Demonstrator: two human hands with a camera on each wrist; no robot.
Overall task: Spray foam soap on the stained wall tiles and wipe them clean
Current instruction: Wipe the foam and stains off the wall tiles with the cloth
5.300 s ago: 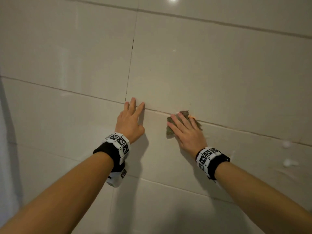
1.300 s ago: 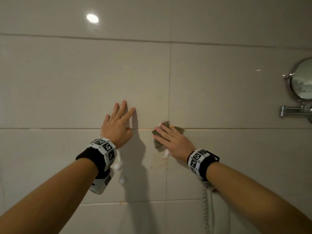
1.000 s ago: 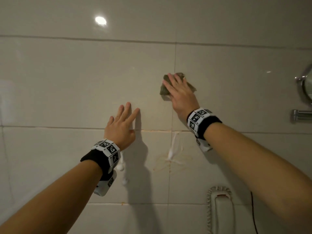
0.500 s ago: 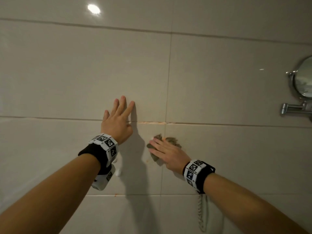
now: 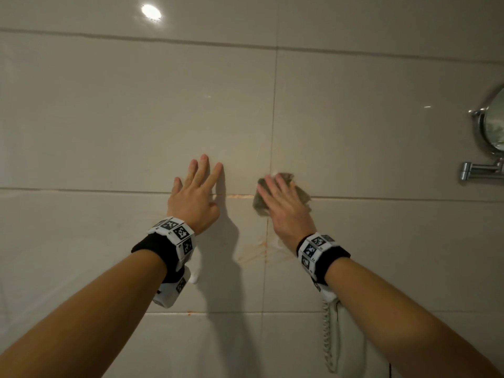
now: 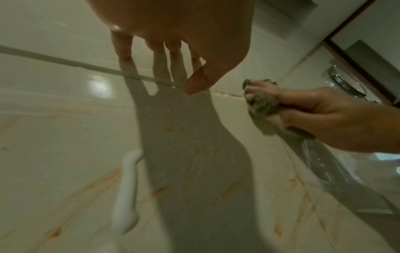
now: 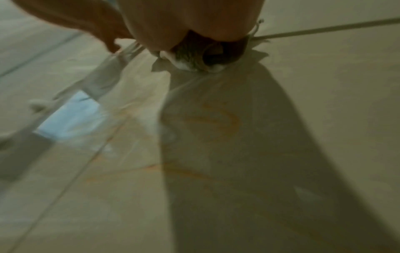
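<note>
Mid-wipe: right hand (image 5: 286,211) grips cloth (image 5: 301,192) against tiles (image 5: 136,118), left hand (image 5: 193,197) flat and empty, orange stains (image 5: 253,253) and foam (image 5: 195,276) below not yet wiped

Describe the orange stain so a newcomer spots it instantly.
On the beige tiled wall, find the vertical grout line under the right hand gripping a cloth. The orange stain straddles it just below: rusty smears, unlike the white foam drip leftwards.
</note>
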